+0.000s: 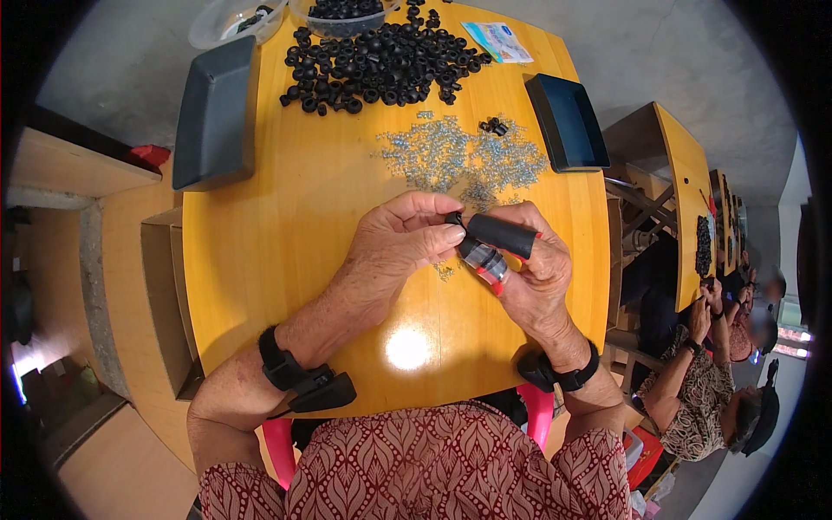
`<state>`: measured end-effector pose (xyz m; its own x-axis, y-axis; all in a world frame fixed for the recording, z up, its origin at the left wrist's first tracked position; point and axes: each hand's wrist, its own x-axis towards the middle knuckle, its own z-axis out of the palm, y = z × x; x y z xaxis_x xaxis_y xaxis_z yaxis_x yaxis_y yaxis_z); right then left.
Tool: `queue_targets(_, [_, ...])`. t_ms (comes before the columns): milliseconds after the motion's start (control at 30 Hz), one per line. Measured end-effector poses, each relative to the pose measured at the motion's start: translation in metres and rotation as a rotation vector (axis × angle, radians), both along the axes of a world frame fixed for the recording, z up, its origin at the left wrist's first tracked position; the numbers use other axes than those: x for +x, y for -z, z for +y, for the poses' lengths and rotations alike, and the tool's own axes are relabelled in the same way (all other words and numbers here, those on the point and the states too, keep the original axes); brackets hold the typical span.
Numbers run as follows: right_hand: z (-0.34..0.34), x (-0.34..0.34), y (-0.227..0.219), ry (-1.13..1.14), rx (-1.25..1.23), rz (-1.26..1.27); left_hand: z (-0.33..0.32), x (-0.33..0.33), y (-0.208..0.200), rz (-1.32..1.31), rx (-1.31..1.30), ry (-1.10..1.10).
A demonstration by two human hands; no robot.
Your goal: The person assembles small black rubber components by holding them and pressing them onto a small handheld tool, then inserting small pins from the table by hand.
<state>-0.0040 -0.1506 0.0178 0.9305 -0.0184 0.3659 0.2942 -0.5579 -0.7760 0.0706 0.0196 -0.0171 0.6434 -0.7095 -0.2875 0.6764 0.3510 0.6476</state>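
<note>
Over the middle of the table, my left hand (pixel 403 238) pinches a small black part (pixel 455 219) between thumb and fingers. It looks like the black ring-shaped pieces in the big pile. Facing it, my right hand (pixel 542 273) is closed in, its tips meeting at the same part. A black sleeve (pixel 501 235) with red at its end lies along the right forefinger. Clear and black wrapping with red (pixel 485 263) lies along the thumb. These look like finger covers; the exact grip beneath them is hidden. Small silver metal pieces (pixel 425 152) lie spread beyond my hands.
Black pieces (pixel 373 69) are heaped at the table's far side, near clear plastic tubs (pixel 230 22). Dark trays stand left (pixel 212 121) and right (pixel 568 126). A packet (pixel 498 42) lies far right, some black pieces (pixel 493 126) on the silver ones. Other people sit at tables (pixel 680 199) rightward.
</note>
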Motion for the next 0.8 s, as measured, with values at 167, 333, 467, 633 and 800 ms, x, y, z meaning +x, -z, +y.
queue_targets(167, [0.001,0.004,-0.002,0.000,-0.117,-0.063,0.000,0.001,-0.001,0.005,0.022,-0.029])
queue_targets(333, [0.004,0.003,-0.001,0.054,-0.147,-0.080,0.001,0.001,0.001,-0.002,-0.008,-0.030])
queue_targets(467, [0.005,0.002,0.002,0.101,-0.123,-0.096,0.000,0.001,-0.004,0.008,0.008,-0.031])
queue_targets(633, [0.007,0.003,0.004,0.088,-0.102,-0.093,0.002,0.004,0.002,0.017,-0.074,-0.015])
queue_targets(800, [0.005,0.003,-0.001,0.016,-0.068,-0.030,0.001,0.004,0.006,-0.052,-0.076,-0.045])
